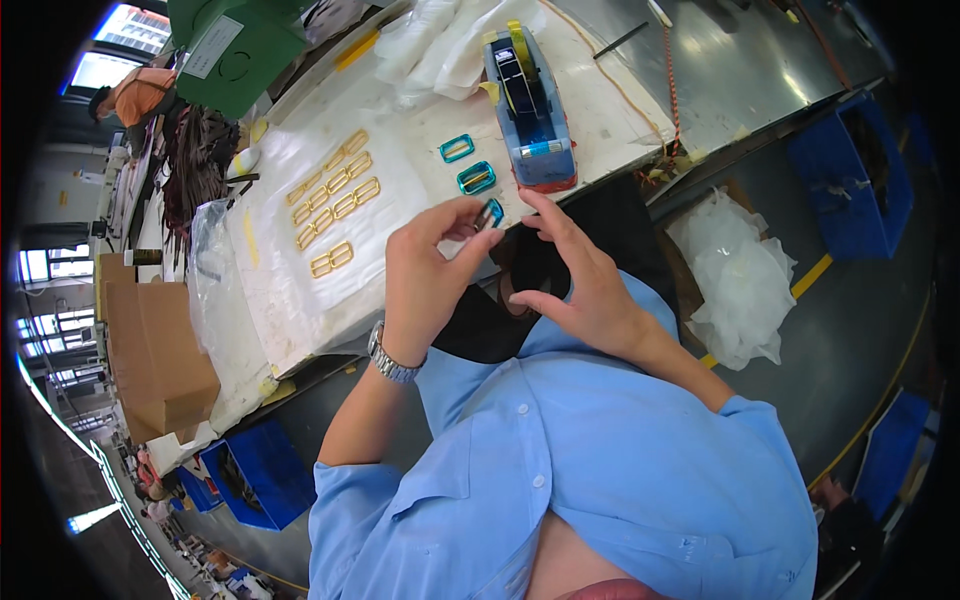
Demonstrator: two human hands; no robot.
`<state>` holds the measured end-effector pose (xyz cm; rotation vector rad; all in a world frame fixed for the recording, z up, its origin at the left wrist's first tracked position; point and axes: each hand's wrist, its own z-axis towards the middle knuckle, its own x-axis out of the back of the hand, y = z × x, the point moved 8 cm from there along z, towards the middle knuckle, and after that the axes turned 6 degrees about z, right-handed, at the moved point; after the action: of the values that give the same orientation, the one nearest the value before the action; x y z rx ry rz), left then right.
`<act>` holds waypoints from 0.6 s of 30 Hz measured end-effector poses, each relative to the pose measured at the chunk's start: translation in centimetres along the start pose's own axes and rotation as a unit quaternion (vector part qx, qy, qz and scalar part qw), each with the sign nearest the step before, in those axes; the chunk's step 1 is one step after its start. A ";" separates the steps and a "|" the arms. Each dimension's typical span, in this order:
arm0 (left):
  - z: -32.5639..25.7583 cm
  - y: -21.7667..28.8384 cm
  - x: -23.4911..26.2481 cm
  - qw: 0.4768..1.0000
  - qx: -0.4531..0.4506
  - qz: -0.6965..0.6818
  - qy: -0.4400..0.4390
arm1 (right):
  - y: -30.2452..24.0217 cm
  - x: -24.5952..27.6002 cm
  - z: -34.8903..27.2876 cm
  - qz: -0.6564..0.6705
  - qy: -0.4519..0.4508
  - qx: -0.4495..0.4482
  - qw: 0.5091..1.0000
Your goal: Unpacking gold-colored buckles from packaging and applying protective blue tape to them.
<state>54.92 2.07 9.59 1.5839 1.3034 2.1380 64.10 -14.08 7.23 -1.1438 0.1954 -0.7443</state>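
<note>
My left hand (432,252), with a metal watch on its wrist, pinches a small teal-blue buckle (489,214) between thumb and fingers at the table's near edge. My right hand (592,278) is just right of it, thumb and fingers spread, holding nothing I can see. Beyond my hands lie two similar buckles, one (476,178) nearer and another (457,148) farther off, both teal-framed with gold-coloured middles. Gold slide buckles (343,190) lie in rows to the left on a white sheet. A blue-grey tape dispenser (545,160) stands close beyond my right fingertips.
White plastic film (430,55) and a green box (240,55) are at the far side. A brown carton (165,350) stands left. On the right are a bag of white plastic (740,280) and a blue bin (850,175). A person in orange (143,95) is far left.
</note>
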 end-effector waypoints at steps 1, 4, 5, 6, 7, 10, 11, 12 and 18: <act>0.9 -0.2 0.0 1.000 0.000 0.001 0.000 | 0.1 0.2 -0.2 0.001 0.001 0.001 1.000; 2.8 1.6 1.2 0.953 -0.136 0.239 0.126 | 1.5 1.2 -0.5 0.078 0.010 -0.067 0.995; 3.2 1.6 1.2 0.953 -0.137 0.241 0.126 | 1.6 1.5 -0.6 0.080 0.011 -0.066 0.995; 3.6 1.7 0.9 0.946 -0.144 0.265 0.120 | 2.1 2.0 -0.8 0.082 0.016 -0.081 0.993; 3.9 1.8 0.6 0.938 -0.151 0.289 0.115 | 2.4 2.3 -0.8 0.085 0.021 -0.096 0.992; 4.6 1.2 -0.1 0.931 -0.150 0.320 0.091 | 2.8 3.1 -0.8 0.108 0.043 -0.121 0.986; 4.7 1.1 -0.3 0.931 -0.151 0.321 0.089 | 3.0 3.3 -0.8 0.116 0.045 -0.128 0.984; 4.7 0.9 -0.3 0.935 -0.147 0.311 0.089 | 3.0 3.3 -0.8 0.116 0.046 -0.129 0.984; 4.8 0.1 -0.5 0.945 -0.144 0.281 0.082 | 3.1 3.1 -0.4 0.126 0.033 -0.136 0.982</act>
<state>59.20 4.24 9.58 1.8343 0.5580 2.6798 67.56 -15.64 5.03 -1.3236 0.5014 -0.5405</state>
